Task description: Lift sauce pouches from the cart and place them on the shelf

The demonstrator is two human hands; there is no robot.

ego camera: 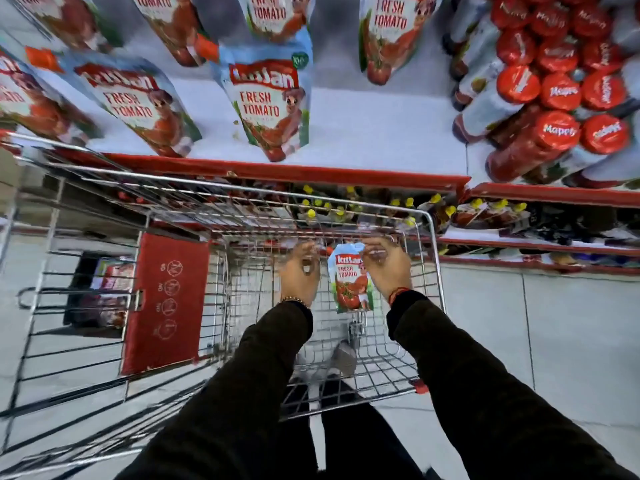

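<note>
Ketchup pouch [350,282] held over the wire trolley [431,271], inside its right-hand end.

Head view: the right hand [389,268] pinches the pouch by its top corner, fingers curled on it, so it hangs upright just inside the trolley's far rim. The left hand [299,271] hovers just beside the pouch, fingers loosely bent, holding nothing. A red flap [166,303] stands in the trolley's middle. Beyond the far rim, a red-edged shelf [287,173] carries matching pouches [268,105] and, at its right end, red-capped bottles [557,129].
</note>
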